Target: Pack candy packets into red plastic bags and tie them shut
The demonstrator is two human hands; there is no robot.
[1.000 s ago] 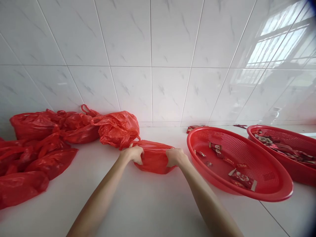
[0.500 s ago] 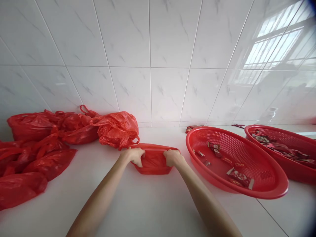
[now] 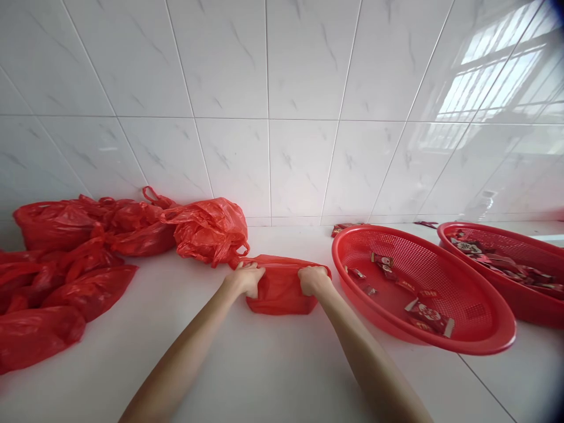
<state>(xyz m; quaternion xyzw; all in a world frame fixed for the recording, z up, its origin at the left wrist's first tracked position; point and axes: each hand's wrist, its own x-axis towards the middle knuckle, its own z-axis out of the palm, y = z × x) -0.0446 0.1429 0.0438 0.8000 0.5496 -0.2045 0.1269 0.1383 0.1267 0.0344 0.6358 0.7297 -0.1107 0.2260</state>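
Note:
Between my hands a red plastic bag [image 3: 282,288] lies on the white counter, spread sideways with its mouth held wide. My left hand [image 3: 247,279] is closed on the bag's left edge, some fingers tucked out of sight in the film. On the opposite edge, my right hand [image 3: 315,280] is curled round the plastic like a fist. Just behind my left hand, a crumpled bunch of red bags [image 3: 214,229] rests against the wall and touches the held bag's far corner.
Right of my hands stands a red plastic basket [image 3: 365,311] with several wrapped snacks [image 3: 429,317] inside. A second red basket [image 3: 511,299] holds more packets. Filled red bags [image 3: 88,282] are heaped at the left. A tiled wall [image 3: 304,164] closes off the back.
Both hands and the bag between them have shifted slightly to the right. The baskets and the other bags stay where they were.

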